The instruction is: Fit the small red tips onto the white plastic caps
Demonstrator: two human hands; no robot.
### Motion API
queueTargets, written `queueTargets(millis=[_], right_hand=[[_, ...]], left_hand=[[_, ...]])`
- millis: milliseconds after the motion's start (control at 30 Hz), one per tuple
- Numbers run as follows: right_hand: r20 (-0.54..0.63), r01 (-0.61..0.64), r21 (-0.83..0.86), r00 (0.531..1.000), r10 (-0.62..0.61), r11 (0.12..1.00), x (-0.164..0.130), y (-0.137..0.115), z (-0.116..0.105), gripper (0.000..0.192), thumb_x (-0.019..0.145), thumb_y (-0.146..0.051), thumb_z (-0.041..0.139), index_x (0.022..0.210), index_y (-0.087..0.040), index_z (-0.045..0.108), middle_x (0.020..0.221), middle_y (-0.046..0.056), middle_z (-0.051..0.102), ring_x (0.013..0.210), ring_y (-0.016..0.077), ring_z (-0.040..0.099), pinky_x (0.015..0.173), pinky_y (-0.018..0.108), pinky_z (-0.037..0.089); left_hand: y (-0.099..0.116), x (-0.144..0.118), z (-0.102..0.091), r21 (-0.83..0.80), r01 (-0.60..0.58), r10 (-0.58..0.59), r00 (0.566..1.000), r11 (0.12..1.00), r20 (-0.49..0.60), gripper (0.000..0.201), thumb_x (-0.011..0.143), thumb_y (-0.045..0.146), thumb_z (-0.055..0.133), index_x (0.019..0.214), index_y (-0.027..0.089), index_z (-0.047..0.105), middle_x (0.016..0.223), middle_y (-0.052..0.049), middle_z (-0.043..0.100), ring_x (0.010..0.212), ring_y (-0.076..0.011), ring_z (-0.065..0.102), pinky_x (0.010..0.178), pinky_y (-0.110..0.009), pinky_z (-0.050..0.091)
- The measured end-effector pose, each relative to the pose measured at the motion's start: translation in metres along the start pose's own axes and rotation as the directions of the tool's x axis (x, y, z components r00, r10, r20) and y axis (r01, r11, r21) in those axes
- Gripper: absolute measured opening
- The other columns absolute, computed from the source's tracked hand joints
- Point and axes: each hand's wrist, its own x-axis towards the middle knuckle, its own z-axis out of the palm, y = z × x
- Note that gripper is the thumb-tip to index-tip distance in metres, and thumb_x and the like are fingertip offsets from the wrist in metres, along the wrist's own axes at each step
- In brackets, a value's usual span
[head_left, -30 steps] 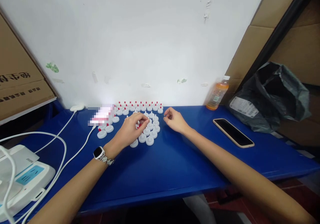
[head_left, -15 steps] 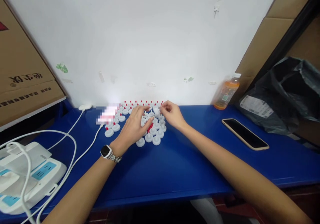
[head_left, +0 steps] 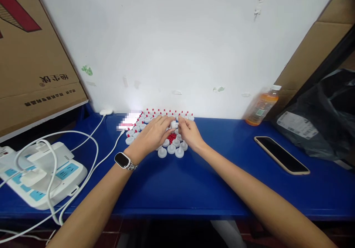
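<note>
Blue bench [head_left: 194, 189]: one white cap [head_left: 173, 124] is pinched jointly between left hand [head_left: 151, 137] and right hand [head_left: 188, 135], steadied above red pieces [head_left: 172, 137].

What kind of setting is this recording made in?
Probably a small assembly workstation: rows of white caps with red tips on a blue table, cardboard boxes stacked alongside.

A small white cap [head_left: 173, 124] sits pinched between the fingertips [head_left: 169, 120] of both hands. Just below the fingers lies a little heap of red tips [head_left: 172, 136] (ringed by upright white caps [head_left: 171, 149]), with red-tipped caps [head_left: 166, 112] beyond them.
</note>
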Motion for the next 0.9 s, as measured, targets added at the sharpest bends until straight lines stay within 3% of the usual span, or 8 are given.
queueTargets(millis=[133,233,333,400,500,567,700,900], right_hand=[[0.049,-0.16,0.113,0.987,0.156,0.981,0.006,-0.004,0.008,0.05,0.092,-0.063,0.044,0.061,-0.024,0.036,0.05,-0.005,0.031,0.047,0.0119,0.028,0.046,0.026,0.024],[-0.055,-0.068,0.005,0.996,0.068,0.998,0.007,-0.008,-0.003,0.051,0.093,-0.063,0.043,0.06,-0.023,0.038,0.053,-0.003,0.036,0.05,0.0128,0.032,0.048,0.027,0.026],[-0.181,0.015,-0.143,0.983,-0.041,0.99,0.006,-0.005,-0.018,0.049,0.097,-0.059,0.037,0.064,-0.023,0.04,0.057,-0.002,0.042,0.056,0.0145,0.039,0.053,0.027,0.031],[-0.107,0.062,-0.282,0.99,-0.096,0.957,0.006,0.0,-0.023,0.044,0.098,-0.053,0.038,0.067,-0.022,0.043,0.061,-0.001,0.047,0.061,0.0152,0.044,0.059,0.027,0.034],[0.147,0.19,-0.465,0.98,-0.136,0.865,0.006,0.008,-0.018,0.03,0.095,-0.044,0.05,0.075,-0.021,0.054,0.072,0.0,0.057,0.074,0.0169,0.051,0.072,0.029,0.038],[0.19,0.224,-0.486,0.97,-0.149,0.844,0.007,0.009,-0.013,0.024,0.094,-0.041,0.052,0.085,-0.021,0.061,0.081,0.002,0.062,0.082,0.0185,0.054,0.079,0.031,0.04],[0.137,0.149,-0.245,0.984,-0.118,0.958,0.003,0.0,-0.013,0.034,0.1,-0.045,0.04,0.099,-0.021,0.063,0.083,0.002,0.064,0.082,0.0174,0.058,0.078,0.03,0.043],[0.153,0.106,0.061,0.982,-0.114,0.992,0.0,-0.011,-0.033,0.026,0.086,-0.044,0.062,0.084,-0.019,0.059,0.069,-0.001,0.059,0.063,0.013,0.055,0.062,0.026,0.043]], left_hand=[[-0.001,0.0,-0.006,-0.07,0.04,-0.04,0.999,0.997,0.008,0.03,0.101,0.034,0.046,0.126,0.018,0.052,0.111,-0.01,0.063,0.101,-0.0245,0.058,0.091,-0.041,0.048],[-0.007,-0.001,-0.014,-0.317,0.167,-0.162,0.986,0.934,0.04,0.027,0.103,0.041,0.042,0.109,0.019,0.057,0.093,-0.006,0.064,0.084,-0.0188,0.059,0.077,-0.034,0.05],[-0.025,-0.006,-0.021,-0.552,0.279,-0.313,0.949,0.786,0.033,0.036,0.103,0.047,0.035,0.095,0.019,0.056,0.081,-0.003,0.061,0.074,-0.0151,0.058,0.07,-0.029,0.049],[-0.038,-0.01,-0.02,-0.577,0.329,-0.392,0.92,0.747,0.017,0.032,0.101,0.048,0.042,0.106,0.019,0.057,0.085,-0.003,0.063,0.074,-0.0149,0.058,0.067,-0.028,0.048],[-0.044,-0.013,-0.013,-0.457,0.363,-0.353,0.929,0.812,0.109,0.031,0.095,0.045,0.054,0.112,0.02,0.059,0.093,-0.005,0.067,0.079,-0.0173,0.061,0.069,-0.03,0.049],[-0.039,-0.013,-0.009,-0.416,0.373,-0.337,0.928,0.83,0.159,0.034,0.093,0.042,0.056,0.118,0.02,0.059,0.096,-0.005,0.068,0.08,-0.0179,0.062,0.068,-0.03,0.05],[-0.021,-0.008,-0.005,-0.385,0.339,-0.303,0.941,0.858,0.153,0.036,0.093,0.043,0.057,0.122,0.022,0.06,0.1,-0.005,0.069,0.083,-0.0186,0.063,0.074,-0.032,0.051],[0.002,-0.002,0.012,-0.435,0.256,-0.226,0.967,0.863,0.12,0.043,0.095,0.046,0.056,0.132,0.025,0.054,0.106,-0.004,0.07,0.084,-0.0178,0.064,0.076,-0.032,0.051]])
